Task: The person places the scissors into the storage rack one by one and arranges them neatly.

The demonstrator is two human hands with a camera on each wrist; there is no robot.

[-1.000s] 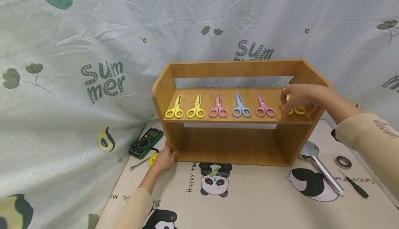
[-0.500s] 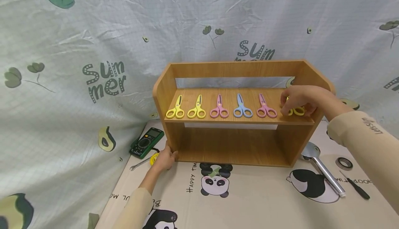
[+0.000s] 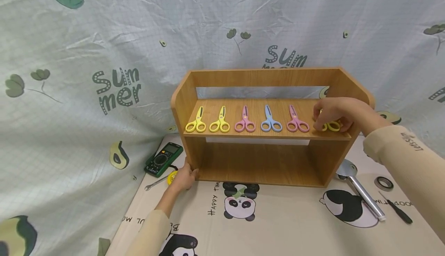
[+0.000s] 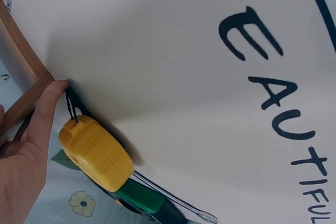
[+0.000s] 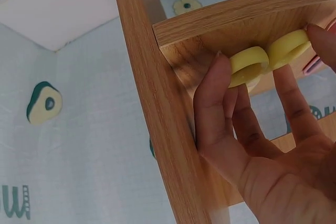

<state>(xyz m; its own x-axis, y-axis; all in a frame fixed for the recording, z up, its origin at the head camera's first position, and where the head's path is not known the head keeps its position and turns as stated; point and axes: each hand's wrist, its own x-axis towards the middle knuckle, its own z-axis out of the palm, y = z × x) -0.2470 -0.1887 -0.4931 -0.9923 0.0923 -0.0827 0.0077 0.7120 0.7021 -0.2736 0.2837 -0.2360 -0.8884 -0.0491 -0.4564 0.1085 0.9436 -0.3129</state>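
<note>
Counter mat with panda prints lies nearest me; my left hand (image 3: 184, 178) rests on it against the lower left corner of the wooden shelf (image 3: 259, 78), fingers fairly straight and pressed to the wood, holding nothing. Just beside that hand, in the left wrist view, sits a yellow tape measure (image 4: 97, 153), with a green multimeter (image 3: 163, 158) a little farther left. Up on the shelf board, my right hand (image 3: 335, 113) is over the yellow scissors (image 3: 332, 126) at the right end, fingertips (image 5: 220, 69) pinching the handle loops, thumb on the far loop. The scissors seem to lie on the board, close to the right side panel. Five more pairs run in a row to the left: yellow, yellow, pink, blue (image 3: 270, 120), pink. Step in hand, as I judge it: setting this sixth pair in line. Next move calls for squaring it to the row, evenly spaced from the pink scissors (image 3: 297, 120), then letting go without nudging it.
</note>
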